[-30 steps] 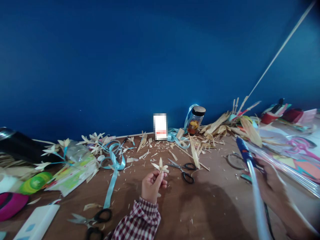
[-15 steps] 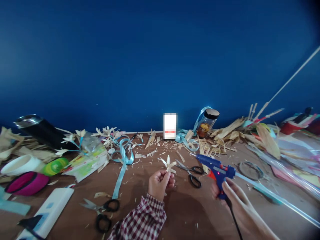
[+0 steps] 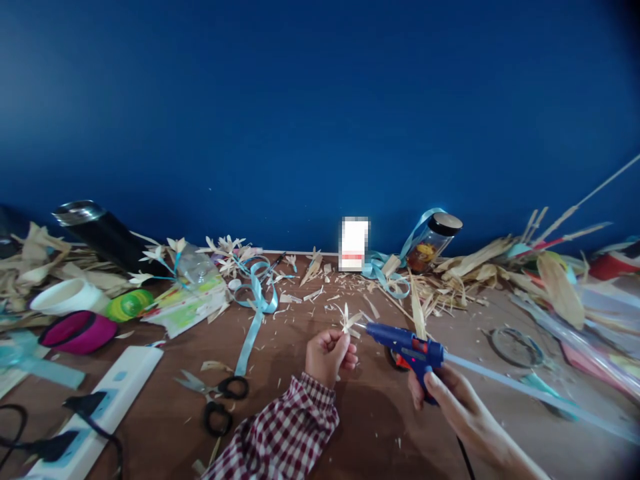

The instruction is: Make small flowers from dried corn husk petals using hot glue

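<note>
Between thumb and fingers, my left hand [image 3: 330, 357] pinches a small pale husk flower [image 3: 346, 319], its petals spread upward. My right hand [image 3: 447, 393] is wrapped round the handle of a blue glue gun [image 3: 400, 340], whose tip points left at the flower's petals. Whether the tip touches the flower I cannot tell. A long clear glue stick [image 3: 525, 387] sticks out of the gun's back. Behind the gun, one pair of scissors [image 3: 395, 358] is mostly hidden. Another pair of scissors [image 3: 217, 397] with black handles lies open to the left of my left sleeve.
Light blue ribbon [image 3: 255, 313] trails over the table [image 3: 365, 427]. A white power strip [image 3: 120, 380] with black plugs lies at left, near a black flask [image 3: 107, 233]. A lidded jar [image 3: 433, 243] leans at back right among dry husks [image 3: 475, 257]. Finished-looking flowers [image 3: 230, 253] stand at the back.
My right hand has brought the glue gun left, so its tip is now at the flower, and the gun covers the rear scissors. The view has shifted slightly.
</note>
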Demonstrator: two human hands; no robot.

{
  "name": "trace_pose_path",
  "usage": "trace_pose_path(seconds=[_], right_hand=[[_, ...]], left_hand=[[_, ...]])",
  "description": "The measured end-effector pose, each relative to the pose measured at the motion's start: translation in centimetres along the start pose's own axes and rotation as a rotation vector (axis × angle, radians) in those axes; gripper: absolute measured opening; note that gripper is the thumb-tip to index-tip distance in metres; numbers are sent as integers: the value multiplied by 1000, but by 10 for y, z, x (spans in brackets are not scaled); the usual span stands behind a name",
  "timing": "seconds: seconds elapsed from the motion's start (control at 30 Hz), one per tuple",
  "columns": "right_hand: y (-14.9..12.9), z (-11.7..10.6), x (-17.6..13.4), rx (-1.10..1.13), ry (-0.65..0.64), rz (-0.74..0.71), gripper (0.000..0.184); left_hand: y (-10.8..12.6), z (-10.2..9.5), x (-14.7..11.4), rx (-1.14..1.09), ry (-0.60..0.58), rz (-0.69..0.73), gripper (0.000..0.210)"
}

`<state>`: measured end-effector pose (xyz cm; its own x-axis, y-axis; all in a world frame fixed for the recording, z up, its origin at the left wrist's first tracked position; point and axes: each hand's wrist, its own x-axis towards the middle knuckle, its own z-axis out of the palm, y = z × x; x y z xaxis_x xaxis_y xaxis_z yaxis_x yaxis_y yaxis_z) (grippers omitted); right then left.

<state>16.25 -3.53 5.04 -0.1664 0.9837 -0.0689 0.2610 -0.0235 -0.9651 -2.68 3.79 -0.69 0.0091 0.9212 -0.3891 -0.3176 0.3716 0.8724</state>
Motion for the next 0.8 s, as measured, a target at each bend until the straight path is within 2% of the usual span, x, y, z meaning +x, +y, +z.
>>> trace_pose_path(seconds=[0.23, 0.8], right_hand=[[18, 2, 0, -154, -38, 29, 36], [34, 0, 2, -303, 58, -8, 33]], left_hand=[[3, 0, -3, 30, -24, 5, 32], [3, -2, -4, 40, -87, 12, 29]])
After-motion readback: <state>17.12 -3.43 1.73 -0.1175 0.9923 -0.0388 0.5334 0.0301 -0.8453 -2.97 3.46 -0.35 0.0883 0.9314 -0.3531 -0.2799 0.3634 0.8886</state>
